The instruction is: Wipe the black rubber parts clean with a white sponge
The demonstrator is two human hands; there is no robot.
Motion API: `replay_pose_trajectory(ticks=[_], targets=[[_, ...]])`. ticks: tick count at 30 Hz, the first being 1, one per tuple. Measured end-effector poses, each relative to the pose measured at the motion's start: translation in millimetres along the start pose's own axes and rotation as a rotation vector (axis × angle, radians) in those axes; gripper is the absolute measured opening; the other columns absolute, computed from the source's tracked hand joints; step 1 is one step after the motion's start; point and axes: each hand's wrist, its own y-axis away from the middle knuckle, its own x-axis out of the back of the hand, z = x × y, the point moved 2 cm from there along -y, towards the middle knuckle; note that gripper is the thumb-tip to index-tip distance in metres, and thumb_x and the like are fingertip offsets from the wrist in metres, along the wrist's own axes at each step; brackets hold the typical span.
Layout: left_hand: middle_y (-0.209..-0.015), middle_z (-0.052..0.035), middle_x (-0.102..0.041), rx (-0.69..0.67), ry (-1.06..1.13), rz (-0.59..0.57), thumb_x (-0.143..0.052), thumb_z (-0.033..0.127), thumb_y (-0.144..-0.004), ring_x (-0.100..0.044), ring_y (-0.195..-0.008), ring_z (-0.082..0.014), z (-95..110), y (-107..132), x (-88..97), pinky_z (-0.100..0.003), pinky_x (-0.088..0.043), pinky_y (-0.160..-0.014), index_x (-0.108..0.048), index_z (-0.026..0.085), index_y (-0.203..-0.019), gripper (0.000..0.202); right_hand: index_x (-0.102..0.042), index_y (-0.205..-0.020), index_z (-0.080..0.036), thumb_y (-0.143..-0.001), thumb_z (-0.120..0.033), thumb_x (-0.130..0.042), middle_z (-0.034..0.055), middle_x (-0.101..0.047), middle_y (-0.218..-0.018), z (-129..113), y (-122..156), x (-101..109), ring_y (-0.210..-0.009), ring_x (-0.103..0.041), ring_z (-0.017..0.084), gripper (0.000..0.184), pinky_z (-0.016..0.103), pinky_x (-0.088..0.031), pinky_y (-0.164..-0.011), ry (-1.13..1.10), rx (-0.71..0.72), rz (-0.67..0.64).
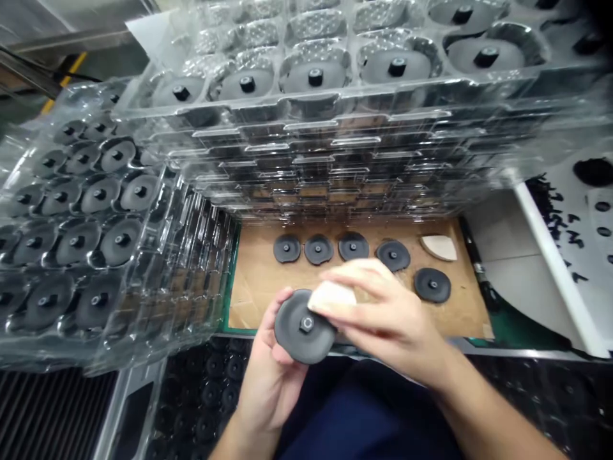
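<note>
My left hand (272, 370) grips a round dark grey disc (292, 322) by its edge. A short black hub with a ring-shaped top stands at the disc's middle. Between the fingers of my right hand (387, 313) is a white wedge-shaped sponge (334, 292), close against the disc's upper right; I cannot tell whether they touch. Beyond my hands, several similar discs lie on the brown cardboard (253, 278), among them one dark disc (432, 285) to the right. A second cream wedge sponge (439, 247) rests near the cardboard's far right corner.
A tall stack of clear plastic trays (335, 137) rises directly behind the cardboard, with discs in its top pockets. Another clear tray stack (158, 255) with discs stands at left. On the right, a white panel edge (560, 268) borders a surface with small black parts (565, 230).
</note>
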Motion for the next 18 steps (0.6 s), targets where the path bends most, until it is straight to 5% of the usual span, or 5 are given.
replay_pose_trajectory(ticks=[4, 9, 18], targets=[[-0.108, -0.0017, -0.07, 0.058, -0.034, -0.036, -0.083, 0.041, -0.049, -0.065, -0.101, -0.0232, -5.0, -3.8, -3.9, -0.034, -0.053, -0.088, -0.068, 0.033, -0.101, 0.054, -0.068, -0.107, -0.025, -0.088, -0.015, -0.054, 0.0059, -0.063, -0.116, 2.2, 11.2, 9.6, -0.104, -0.054, 0.02, 0.026, 0.038, -0.051, -0.085, -0.006, -0.069, -0.075], [-0.112, -0.0001, -0.068, 0.077, -0.118, -0.048, -0.081, 0.046, -0.049, -0.065, -0.098, -0.023, -4.0, -8.5, -17.2, -0.035, -0.053, -0.087, -0.066, 0.036, -0.106, 0.059, -0.07, -0.103, -0.025, -0.089, -0.02, -0.053, 0.0059, -0.064, -0.112, 1.2, 14.9, 13.0, -0.103, -0.055, 0.021, 0.023, 0.041, -0.049, -0.088, 0.036, -0.086, 0.099], [-0.111, 0.0024, -0.069, -0.047, -0.106, -0.039, -0.084, 0.033, -0.054, -0.067, -0.094, -0.0176, -7.4, -13.5, -36.6, -0.02, -0.055, -0.074, -0.067, 0.036, -0.1, 0.05, -0.072, -0.099, -0.022, -0.088, -0.017, -0.054, 0.0073, -0.065, -0.107, -6.5, 26.0, 16.5, -0.097, -0.057, 0.02, 0.022, 0.039, -0.051, -0.084, 0.097, -0.168, 0.265]])
